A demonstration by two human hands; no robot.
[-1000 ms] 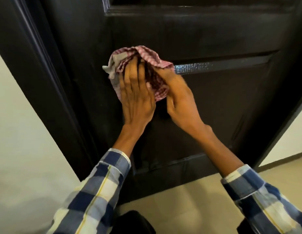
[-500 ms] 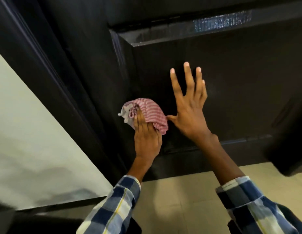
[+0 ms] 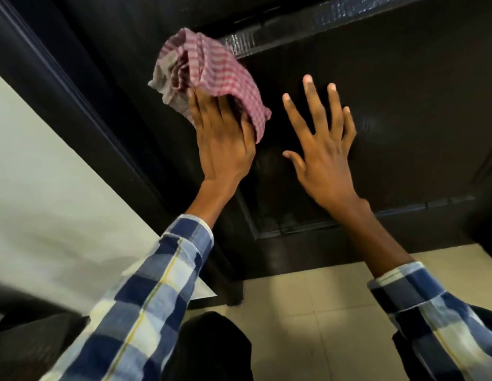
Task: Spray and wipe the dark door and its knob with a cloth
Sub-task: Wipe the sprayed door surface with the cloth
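Left hand presses cloth on door

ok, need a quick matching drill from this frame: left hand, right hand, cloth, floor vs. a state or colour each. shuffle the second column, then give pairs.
Column 1
1. left hand
2. right hand
3. cloth
4. floor

Column 2
A. pale tiles below the door
B. fingers spread, flat toward the dark panel, holding nothing
C. red and white checks, bunched up
D. pressing the fabric against the door

Pairs: 1-D, 2-B, 3-C, 4-A
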